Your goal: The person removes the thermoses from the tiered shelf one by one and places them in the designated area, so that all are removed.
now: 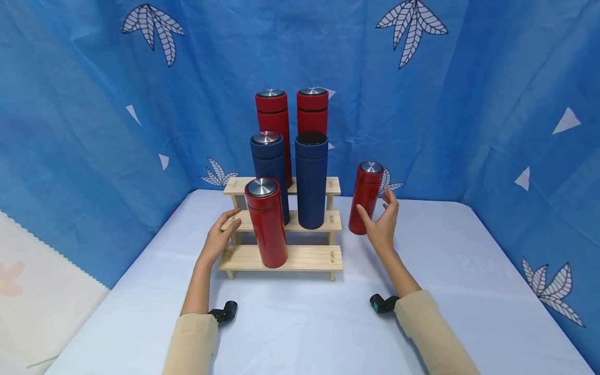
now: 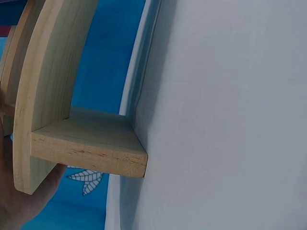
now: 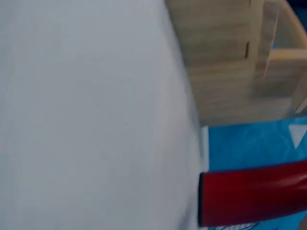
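Observation:
My right hand (image 1: 384, 224) is beside a red thermos (image 1: 365, 200) with a silver lid, right of the wooden tiered stand (image 1: 300, 258). Its thumb lies across the thermos's near side and the other fingers are loosely bent at the right; I cannot tell how firmly they touch. The right wrist view shows the red thermos (image 3: 254, 194) at lower right. Relaxed, my left hand (image 1: 217, 239) is at the stand's left end, holding nothing; in the left wrist view it (image 2: 24, 201) is partly hidden behind a shelf board. Another red thermos (image 1: 267, 229) stands on the lowest step.
Two blue thermoses, one silver-lidded (image 1: 271, 161) and one black-lidded (image 1: 311, 182), stand on the middle step. Behind them on the top step are two more red thermoses (image 1: 273, 117). A white cloth covers the table (image 1: 300, 323); blue patterned curtains (image 1: 211, 78) hang around it.

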### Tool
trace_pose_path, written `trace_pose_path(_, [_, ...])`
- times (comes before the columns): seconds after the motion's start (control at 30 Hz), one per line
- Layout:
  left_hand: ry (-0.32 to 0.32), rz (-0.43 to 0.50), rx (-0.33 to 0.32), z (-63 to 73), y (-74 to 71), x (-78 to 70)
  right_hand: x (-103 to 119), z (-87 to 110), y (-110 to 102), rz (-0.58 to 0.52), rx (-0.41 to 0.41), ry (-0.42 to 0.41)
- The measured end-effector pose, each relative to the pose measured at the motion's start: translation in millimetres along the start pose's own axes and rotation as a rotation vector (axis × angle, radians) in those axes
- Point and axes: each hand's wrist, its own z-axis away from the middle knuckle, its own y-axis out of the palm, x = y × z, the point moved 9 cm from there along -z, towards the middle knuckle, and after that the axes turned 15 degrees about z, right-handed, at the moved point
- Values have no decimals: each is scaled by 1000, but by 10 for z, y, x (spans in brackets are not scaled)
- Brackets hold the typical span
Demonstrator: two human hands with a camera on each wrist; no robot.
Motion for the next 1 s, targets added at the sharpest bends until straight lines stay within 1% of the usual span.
trace_pose_path(0.03, [-2, -2, -1, 3, -2, -2, 76, 4, -42, -14, -29, -8])
trace_pose_path(0.07, [-1, -6, -1, 4, -4, -5, 215, 11, -108, -31, -54, -25])
trace_pose_path(0.13, [0, -13, -1, 7, -4, -14, 520, 38, -229, -74, -93, -69])
trace_pose_path(0.2, [1, -19, -3, 7, -5, -16, 850, 79, -331, -128, -112, -135])
trace_pose_path(0.27, [3, -19, -4, -2, -9, 0, 1173, 135, -401, -174, -105, -199])
trace_pose_path(0.3, [4, -16, -4, -9, -12, 15, 1278, 165, -402, -201, -99, -227])
trace_pose_path(0.4, [3, -9, -11, -53, -48, 126, 1562, 267, -386, -278, -73, -302])
trace_pose_path(0.47, [0, -15, -18, -81, -77, 214, 1728, 339, -350, -347, -40, -345])
trace_pose_path(0.53, [1, -24, -28, -106, -108, 291, 1872, 417, -283, -392, 0, -387])
trace_pose_path(0.6, [7, -39, -41, -117, -128, 326, 1974, 500, -158, -428, 57, -427])
trace_pose_path(0.7, [24, -49, -53, -127, -147, 338, 2027, 641, 115, -450, 155, -453])
trace_pose_path(0.83, [25, -42, -53, -128, -146, 345, 1997, 837, 471, -431, 281, -427])
trace_pose_path(1.0, [11, -42, -54, -130, -130, 358, 1967, 991, 726, -366, 384, -380])
